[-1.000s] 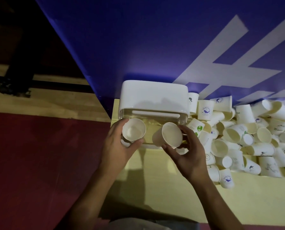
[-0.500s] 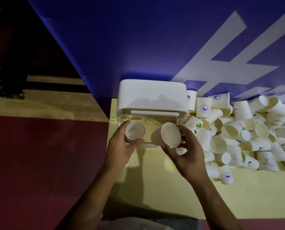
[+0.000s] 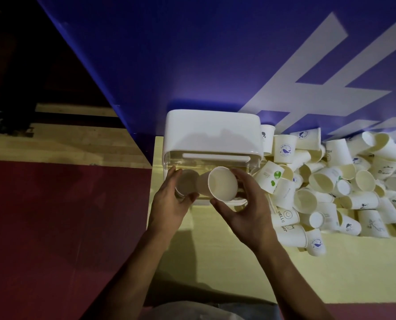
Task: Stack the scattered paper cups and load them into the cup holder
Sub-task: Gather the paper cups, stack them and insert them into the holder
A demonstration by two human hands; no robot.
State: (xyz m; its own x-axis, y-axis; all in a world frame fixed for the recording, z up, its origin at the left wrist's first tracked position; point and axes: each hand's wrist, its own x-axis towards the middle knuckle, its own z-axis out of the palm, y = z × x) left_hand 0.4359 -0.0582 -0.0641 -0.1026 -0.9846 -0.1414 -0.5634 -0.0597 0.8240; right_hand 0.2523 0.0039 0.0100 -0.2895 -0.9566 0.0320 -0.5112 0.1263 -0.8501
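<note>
The white cup holder (image 3: 213, 132) stands at the table's back left against the blue wall, with a clear front. My left hand (image 3: 169, 204) grips a paper cup (image 3: 186, 183) in front of the holder, mouth towards me. My right hand (image 3: 245, 211) holds a second paper cup (image 3: 222, 183), tilted, its base pointing left and overlapping the first cup's mouth. A heap of scattered paper cups (image 3: 331, 181) lies to the right of the holder.
The yellow table (image 3: 227, 262) ends at its left edge just left of the holder, with red floor (image 3: 54, 227) beyond. The blue wall (image 3: 215, 54) with white lettering rises right behind the holder and cups.
My right hand has moved its cup to the left, up against the cup in my left hand. The left cup has shifted slightly towards the holder's front.
</note>
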